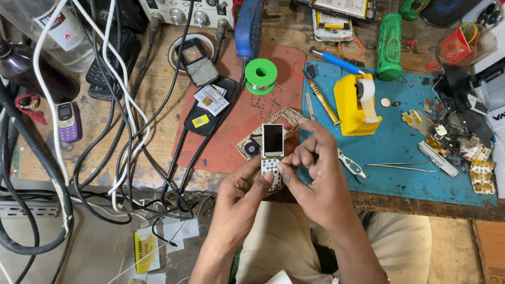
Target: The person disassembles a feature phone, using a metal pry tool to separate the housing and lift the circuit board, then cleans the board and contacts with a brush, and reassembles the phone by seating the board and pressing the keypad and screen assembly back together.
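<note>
Centre of the frame, just below the bench edge: the left hand [240, 189] is curled closed around the lower end of a small stripped keypad phone with a bare screen and exposed white key panel [272, 152], thumb pressed against its side. The right hand [316, 177] comes in from the right, fingers bent and pinched on the key panel, holding nothing else that I can make out. Just above the phone, on the rust-red rubber mat [248, 114], lies a pale perforated phone frame [284, 119], touching the mat's right margin. To the right, on the blue work mat [394, 177], sit a yellow tape dispenser [356, 103] and thin steel tweezers [401, 166]; a green solder spool [261, 75] stands at upper centre. This looks like fitting or freeing the keypad section by fingertip. The next touch would want a steady left grip and fine, light pressure at the panel's edge.
</note>
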Action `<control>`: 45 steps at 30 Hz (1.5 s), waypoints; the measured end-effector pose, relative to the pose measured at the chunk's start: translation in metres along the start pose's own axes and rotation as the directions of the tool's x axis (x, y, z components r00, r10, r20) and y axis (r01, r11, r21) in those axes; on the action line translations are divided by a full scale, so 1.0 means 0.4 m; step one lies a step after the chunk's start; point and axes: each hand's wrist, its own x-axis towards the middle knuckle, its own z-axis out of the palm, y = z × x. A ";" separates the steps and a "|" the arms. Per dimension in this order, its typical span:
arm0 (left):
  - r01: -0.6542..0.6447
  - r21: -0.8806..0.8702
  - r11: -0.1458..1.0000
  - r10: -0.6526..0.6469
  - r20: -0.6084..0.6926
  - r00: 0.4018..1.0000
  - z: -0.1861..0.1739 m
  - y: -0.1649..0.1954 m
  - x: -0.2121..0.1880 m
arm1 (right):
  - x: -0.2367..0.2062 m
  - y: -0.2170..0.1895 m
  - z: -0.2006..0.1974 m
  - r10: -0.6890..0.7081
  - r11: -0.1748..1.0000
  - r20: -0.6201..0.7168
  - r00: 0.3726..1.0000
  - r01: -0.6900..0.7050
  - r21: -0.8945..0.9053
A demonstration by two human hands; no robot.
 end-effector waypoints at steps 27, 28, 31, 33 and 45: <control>-0.046 0.002 0.999 0.046 -0.078 0.996 -0.009 -0.007 0.008 | -0.061 -0.029 0.096 -0.135 0.986 -0.098 0.986 0.124 -0.110; -0.066 -0.004 0.998 0.065 -0.075 0.995 -0.010 -0.007 0.006 | -0.066 -0.034 0.097 -0.143 0.983 -0.087 0.986 0.131 -0.129; -0.089 0.013 0.996 0.090 -0.065 0.994 -0.010 -0.005 0.005 | -0.061 -0.039 0.088 -0.142 0.980 -0.093 0.985 0.128 -0.151; -0.047 -0.002 0.999 0.047 -0.076 0.996 -0.010 -0.001 0.002 | -0.054 -0.039 0.082 -0.129 0.983 -0.107 0.986 0.112 -0.146; -0.050 -0.016 0.999 0.049 -0.054 0.997 -0.006 0.004 0.002 | -0.037 -0.059 0.076 -0.160 0.925 -0.107 0.981 0.111 -0.364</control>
